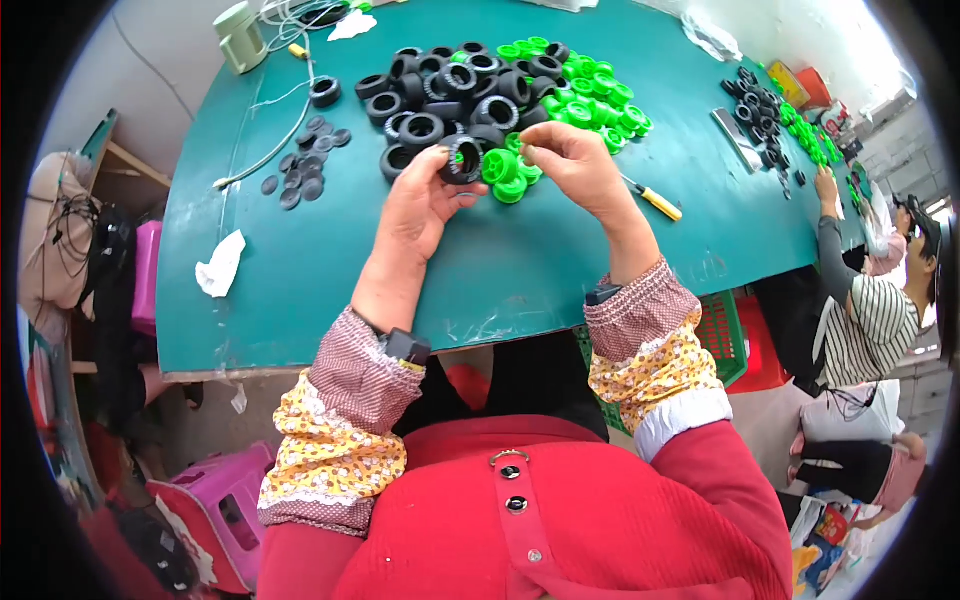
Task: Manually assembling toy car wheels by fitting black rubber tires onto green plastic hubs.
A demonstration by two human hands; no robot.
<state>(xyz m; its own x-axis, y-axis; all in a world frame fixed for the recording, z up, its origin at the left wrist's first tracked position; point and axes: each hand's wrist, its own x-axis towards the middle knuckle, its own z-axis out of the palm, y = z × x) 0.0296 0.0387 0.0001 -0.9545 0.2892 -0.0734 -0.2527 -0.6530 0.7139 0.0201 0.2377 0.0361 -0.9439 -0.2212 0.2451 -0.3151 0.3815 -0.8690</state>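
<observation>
My left hand (420, 200) grips a black rubber toy tyre (462, 176) near the front of the pile, and a bit of green shows in its opening. To the right of it, my right hand (578, 165) has thumb and forefinger pinched together above a few green plastic wheel hubs (509, 189). Whatever those fingertips hold, if anything, is too small to make out. Behind both hands lies a heap of black tyres (420, 128), with a heap of green hubs (605, 95) along its right side.
Left of the tyres lie several flat black discs (312, 188), a cable (262, 163) and a crumpled tissue (220, 264). A yellow-handled screwdriver (661, 205) is right of my right hand. Another person (865, 310) works at the table's right end. A pale green mug (240, 40) stands far left.
</observation>
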